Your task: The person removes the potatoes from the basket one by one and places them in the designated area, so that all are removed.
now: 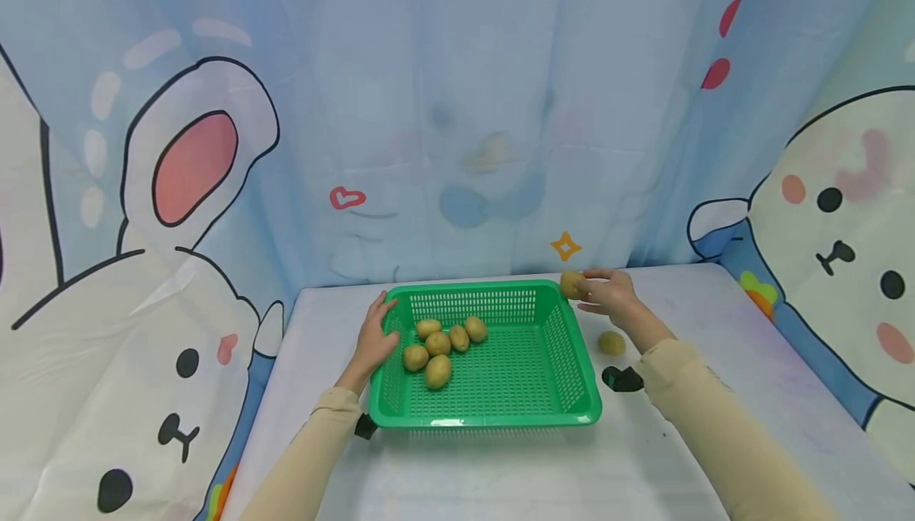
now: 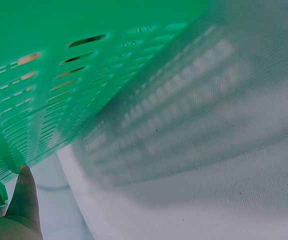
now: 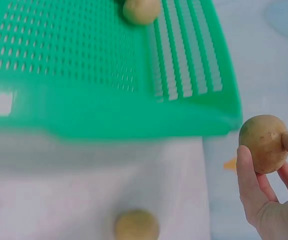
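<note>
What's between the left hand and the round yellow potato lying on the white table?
The green rectangular plastic basket, holding yellow potatoes, as the head view shows.

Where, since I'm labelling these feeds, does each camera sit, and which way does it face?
Head: on the head, facing forward and down at the green basket; left hand, right hand, sleeves show.
Left wrist: on that wrist, facing the basket's slotted wall; part of the left hand shows.
Right wrist: on that wrist, facing the held potato; right fingers show.
Head and right wrist both show that potato.
</note>
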{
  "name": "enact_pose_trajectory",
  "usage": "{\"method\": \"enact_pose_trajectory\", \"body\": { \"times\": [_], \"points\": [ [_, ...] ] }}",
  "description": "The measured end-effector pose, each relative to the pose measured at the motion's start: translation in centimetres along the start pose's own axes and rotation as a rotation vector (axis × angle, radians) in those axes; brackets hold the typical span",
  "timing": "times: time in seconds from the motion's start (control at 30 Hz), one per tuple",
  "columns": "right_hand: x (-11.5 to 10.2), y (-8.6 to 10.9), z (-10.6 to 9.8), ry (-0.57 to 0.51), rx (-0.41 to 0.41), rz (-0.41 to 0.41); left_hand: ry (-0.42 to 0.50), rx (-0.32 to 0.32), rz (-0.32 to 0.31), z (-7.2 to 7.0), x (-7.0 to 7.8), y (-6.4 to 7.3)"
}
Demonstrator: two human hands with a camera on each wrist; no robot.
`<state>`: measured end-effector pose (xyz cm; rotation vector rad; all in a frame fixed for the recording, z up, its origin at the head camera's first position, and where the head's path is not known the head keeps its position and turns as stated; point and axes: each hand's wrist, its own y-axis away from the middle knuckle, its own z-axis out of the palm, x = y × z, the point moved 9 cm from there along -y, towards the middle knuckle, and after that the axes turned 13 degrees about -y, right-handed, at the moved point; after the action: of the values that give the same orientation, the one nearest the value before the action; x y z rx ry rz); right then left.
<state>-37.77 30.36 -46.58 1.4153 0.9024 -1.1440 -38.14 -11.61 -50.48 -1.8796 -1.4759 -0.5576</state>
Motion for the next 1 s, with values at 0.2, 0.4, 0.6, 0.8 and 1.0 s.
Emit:
{"method": "enact_pose_trajectory", "body": {
  "times": [0.2, 0.4, 0.6, 0.8, 1.0],
  "points": [
    [1.8, 0.0, -4.1, 0.003, 0.100, 0.061, 0.008, 0.001, -0.002, 0.0, -0.1, 0.0],
    [4.2, 0.1, -7.4, -0.011, 0.166, 0.110, -0.006, 0.001, 0.007, 0.0, 0.0, 0.0],
    [6.3, 0.3, -9.3, -0.009, 0.210, 0.150, -0.006, 0.007, 0.014, -0.2, 0.1, 0.0],
    [7.5, 0.3, -10.3, -0.027, 0.206, 0.144, 0.000, 0.003, 0.013, -0.2, 0.2, 0.0],
    [8.5, 0.5, -11.1, -0.040, 0.234, 0.174, 0.002, -0.002, 0.004, 0.0, 0.0, -0.1]
  ]
}}
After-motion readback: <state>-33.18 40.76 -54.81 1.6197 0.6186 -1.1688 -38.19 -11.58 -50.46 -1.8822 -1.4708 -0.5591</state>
